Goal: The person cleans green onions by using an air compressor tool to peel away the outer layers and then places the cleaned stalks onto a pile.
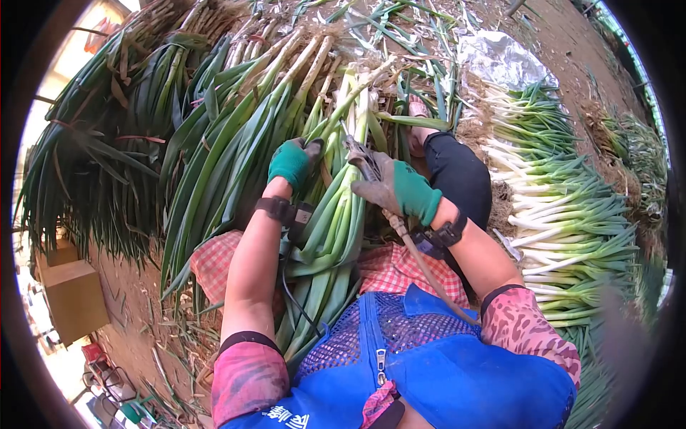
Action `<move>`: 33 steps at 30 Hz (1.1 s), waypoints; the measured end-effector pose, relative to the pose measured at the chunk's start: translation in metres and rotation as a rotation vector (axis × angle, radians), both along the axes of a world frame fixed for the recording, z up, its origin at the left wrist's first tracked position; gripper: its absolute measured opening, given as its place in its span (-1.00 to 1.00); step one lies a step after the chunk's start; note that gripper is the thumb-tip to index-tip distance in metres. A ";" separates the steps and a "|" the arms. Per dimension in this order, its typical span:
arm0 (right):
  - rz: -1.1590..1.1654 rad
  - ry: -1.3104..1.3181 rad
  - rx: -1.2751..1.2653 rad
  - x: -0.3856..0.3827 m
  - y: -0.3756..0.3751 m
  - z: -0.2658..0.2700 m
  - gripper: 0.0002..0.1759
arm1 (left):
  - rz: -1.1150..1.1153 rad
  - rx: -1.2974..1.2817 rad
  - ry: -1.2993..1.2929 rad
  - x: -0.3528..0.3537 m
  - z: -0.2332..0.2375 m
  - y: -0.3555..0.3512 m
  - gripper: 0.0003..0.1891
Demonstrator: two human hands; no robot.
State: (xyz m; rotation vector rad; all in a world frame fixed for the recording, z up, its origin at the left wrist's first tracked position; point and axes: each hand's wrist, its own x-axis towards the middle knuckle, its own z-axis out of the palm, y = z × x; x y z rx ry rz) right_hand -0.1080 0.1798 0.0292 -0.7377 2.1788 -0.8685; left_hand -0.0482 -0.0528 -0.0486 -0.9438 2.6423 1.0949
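Observation:
My left hand [291,163], in a green and grey glove, is closed around the stalk of a long green onion [336,125]. In my right hand [404,187], gloved alike, is an air gun [363,159], its metal nozzle pointing up at the pale stalks. A thin hose [429,272] runs from the gun's base down toward my chest. Across my lap lies a bunch of green onions [336,214], with white stalks at the far end and leaves toward me. The fingertips of my left hand are partly hidden by leaves.
Unpeeled green onions with dry roots are heaped [214,143] on the left. A long row of clean white-stalked onions [543,214] lies on the right, below a silvery sheet [504,61]. Leaf scraps litter the soil ahead. A cardboard box [75,300] stands at lower left.

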 end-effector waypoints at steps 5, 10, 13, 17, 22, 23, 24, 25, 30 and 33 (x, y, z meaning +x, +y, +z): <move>-0.005 0.037 0.026 0.016 0.012 0.000 -0.33 | 0.008 -0.067 -0.024 0.000 -0.008 0.009 -0.48; -0.046 0.094 0.043 -0.010 -0.010 -0.014 -0.23 | 0.031 -0.033 -0.076 -0.001 -0.006 0.008 -0.49; -0.084 0.092 0.100 -0.035 -0.023 -0.030 -0.19 | 0.004 -0.085 -0.091 -0.001 -0.009 0.008 -0.49; -0.098 0.025 0.109 -0.056 -0.030 -0.023 -0.21 | 0.006 -0.089 -0.082 -0.001 -0.012 0.006 -0.49; 0.030 0.040 0.051 -0.015 -0.016 0.004 -0.23 | 0.019 -0.075 -0.099 -0.001 -0.015 0.006 -0.48; 0.033 0.043 0.084 -0.010 -0.016 0.002 -0.22 | 0.021 -0.076 -0.093 -0.001 -0.016 0.006 -0.48; 0.032 0.046 0.117 -0.007 -0.017 -0.001 -0.21 | 0.019 -0.079 -0.089 -0.001 -0.016 0.006 -0.48; 0.019 0.069 0.109 -0.007 -0.018 -0.005 -0.21 | 0.016 -0.084 -0.083 -0.001 -0.016 0.007 -0.48; -0.063 0.112 0.176 -0.037 -0.027 -0.028 -0.22 | -0.004 -0.069 -0.135 -0.002 -0.012 0.008 -0.48; -0.073 0.104 0.052 -0.063 -0.032 -0.050 -0.31 | -0.002 -0.061 -0.122 -0.002 -0.015 0.009 -0.49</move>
